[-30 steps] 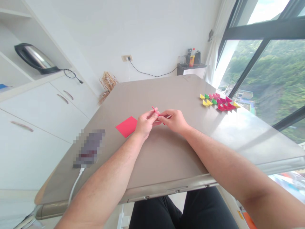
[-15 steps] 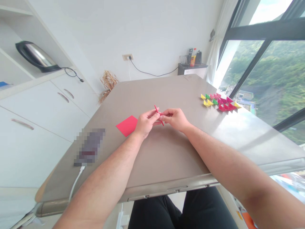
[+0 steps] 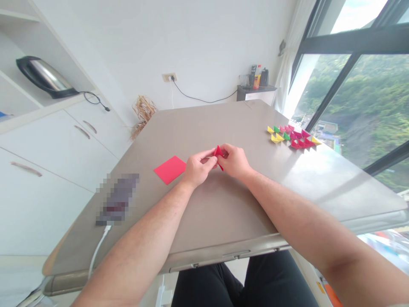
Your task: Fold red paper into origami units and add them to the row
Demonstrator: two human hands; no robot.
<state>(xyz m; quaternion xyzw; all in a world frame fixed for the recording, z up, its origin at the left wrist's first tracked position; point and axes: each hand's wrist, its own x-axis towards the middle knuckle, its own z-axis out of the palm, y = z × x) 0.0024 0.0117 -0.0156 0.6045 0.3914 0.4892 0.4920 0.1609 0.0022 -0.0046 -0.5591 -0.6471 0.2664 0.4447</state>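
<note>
A small red folded paper (image 3: pixel 218 151) is pinched between my two hands above the middle of the table. My left hand (image 3: pixel 198 167) grips its left side, thumb and fingers pressed together. From the other side my right hand (image 3: pixel 234 161) holds it, with fingers partly hidden behind the paper. Its two pointed ends stick out above and below my fingertips; the middle is covered. Just left of my left hand lies a flat stack or sheet of red paper (image 3: pixel 168 169). Several folded paper boats (image 3: pixel 300 140), yellow, green, pink and red, stand in rows at the right.
On the brown table (image 3: pixel 204 123), a blurred-out dark device (image 3: pixel 118 200) lies at the left with a white cable (image 3: pixel 99 249). A small cabinet (image 3: pixel 255 94) with bottles stands beyond the far edge. The window (image 3: pixel 361 94) is on the right, a kettle (image 3: pixel 47 76) on the left shelf.
The red folded paper has turned and its upper end now shows wider, opened out from a thin edge. My right hand has moved closer around it. The view has shifted slightly.
</note>
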